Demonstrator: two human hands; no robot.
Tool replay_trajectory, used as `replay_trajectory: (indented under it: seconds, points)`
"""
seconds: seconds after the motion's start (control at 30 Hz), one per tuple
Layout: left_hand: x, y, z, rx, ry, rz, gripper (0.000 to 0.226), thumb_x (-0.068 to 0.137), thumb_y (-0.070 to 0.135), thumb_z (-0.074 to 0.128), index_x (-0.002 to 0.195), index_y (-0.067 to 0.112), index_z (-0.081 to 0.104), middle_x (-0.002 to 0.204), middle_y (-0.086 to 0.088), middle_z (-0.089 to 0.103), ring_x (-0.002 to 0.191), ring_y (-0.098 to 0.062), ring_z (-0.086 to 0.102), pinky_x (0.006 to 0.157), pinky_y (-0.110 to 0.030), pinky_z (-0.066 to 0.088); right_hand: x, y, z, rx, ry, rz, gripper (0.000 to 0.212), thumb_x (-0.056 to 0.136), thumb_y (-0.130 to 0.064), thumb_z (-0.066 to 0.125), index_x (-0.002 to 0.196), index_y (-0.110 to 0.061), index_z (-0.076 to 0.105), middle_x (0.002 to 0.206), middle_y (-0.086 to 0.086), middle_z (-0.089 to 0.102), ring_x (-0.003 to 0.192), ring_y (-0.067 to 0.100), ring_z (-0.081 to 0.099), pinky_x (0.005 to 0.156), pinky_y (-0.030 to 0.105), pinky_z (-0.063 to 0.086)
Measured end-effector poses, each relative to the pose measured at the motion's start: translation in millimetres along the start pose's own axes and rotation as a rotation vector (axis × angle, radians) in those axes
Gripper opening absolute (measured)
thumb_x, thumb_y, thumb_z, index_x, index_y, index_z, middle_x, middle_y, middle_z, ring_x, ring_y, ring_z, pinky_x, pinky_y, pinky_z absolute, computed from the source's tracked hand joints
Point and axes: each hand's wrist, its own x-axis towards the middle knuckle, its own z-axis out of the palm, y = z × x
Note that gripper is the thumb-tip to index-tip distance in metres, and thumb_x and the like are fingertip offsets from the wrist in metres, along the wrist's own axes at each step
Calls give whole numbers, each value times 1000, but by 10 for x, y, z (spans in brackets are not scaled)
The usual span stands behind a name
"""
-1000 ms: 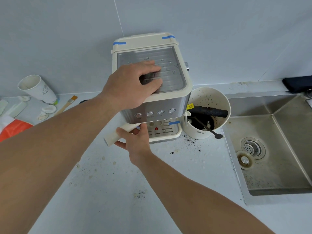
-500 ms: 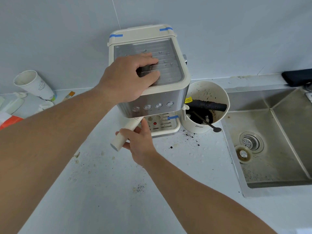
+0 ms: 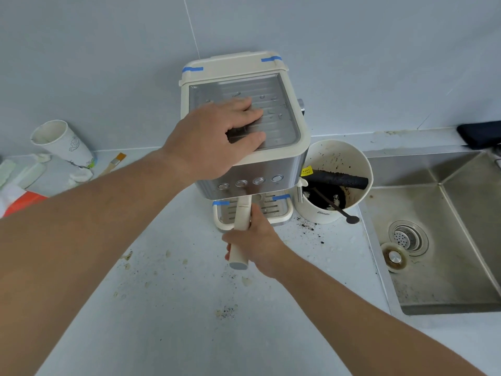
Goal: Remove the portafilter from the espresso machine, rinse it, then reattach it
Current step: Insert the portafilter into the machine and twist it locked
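A cream and steel espresso machine (image 3: pixel 282 169) stands against the wall. My left hand (image 3: pixel 217 139) lies flat on its ribbed top tray, fingers spread, pressing down. The portafilter's cream handle (image 3: pixel 241 221) sticks out from under the machine's front and points straight towards me. My right hand (image 3: pixel 256 245) is wrapped around that handle from the right. The portafilter's basket end is hidden under the machine's button panel, above the drip tray (image 3: pixel 279 213).
A cream knock box (image 3: pixel 349 161) with coffee grounds, a black bar and a spoon stands right of the machine. The steel sink (image 3: pixel 444 234) with drain and loose plug lies far right. A paper cup (image 3: pixel 62 142), brush and wrappers sit at left. Grounds litter the counter.
The handle has swung from pointing left to pointing straight at me, with my right hand turning it. My left hand has stayed on top of the machine.
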Motion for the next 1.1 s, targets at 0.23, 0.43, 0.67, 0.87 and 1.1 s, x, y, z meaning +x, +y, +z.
replay_trajectory:
  seconds: [0.23, 0.43, 0.67, 0.87, 1.1]
  points:
    - [12, -16, -1, 33, -9, 13, 48, 91, 48, 51, 136, 33, 51, 152, 10, 40, 140, -6, 31, 116, -30, 16, 21, -103, -227, -200, -110, 48, 61, 80, 5, 63, 129, -24, 40, 103, 14, 56, 70, 26, 62, 76, 55, 61]
    - [8, -17, 4, 30, -18, -9, 51, 88, 54, 48, 136, 38, 50, 152, 14, 38, 141, -6, 31, 119, -36, 16, -19, -163, -254, -188, -170, 65, 65, 83, 9, 61, 133, -24, 37, 103, 13, 53, 68, 25, 60, 70, 45, 62]
    - [-12, -46, 25, 0, 5, -32, 52, 86, 57, 47, 134, 39, 52, 150, 15, 41, 140, -11, 35, 118, -40, 24, -87, -130, -253, -88, -115, 73, 61, 85, 1, 70, 135, -23, 47, 110, 12, 62, 77, 25, 65, 80, 46, 61]
    - [-77, 60, 33, 46, 60, -17, 40, 91, 41, 50, 127, 28, 61, 137, 8, 57, 125, -20, 52, 99, -42, 46, -213, -162, -300, -142, -14, 86, 37, 88, -12, 68, 123, -19, 62, 119, 10, 67, 105, 27, 67, 85, 39, 60]
    - [-166, 221, 11, 172, 108, -6, 38, 93, 35, 39, 104, 10, 66, 110, -9, 67, 101, -29, 61, 76, -47, 54, -501, -317, -381, -83, 32, 83, 28, 94, -14, 61, 122, -13, 65, 118, 8, 70, 106, 21, 68, 88, 30, 55]
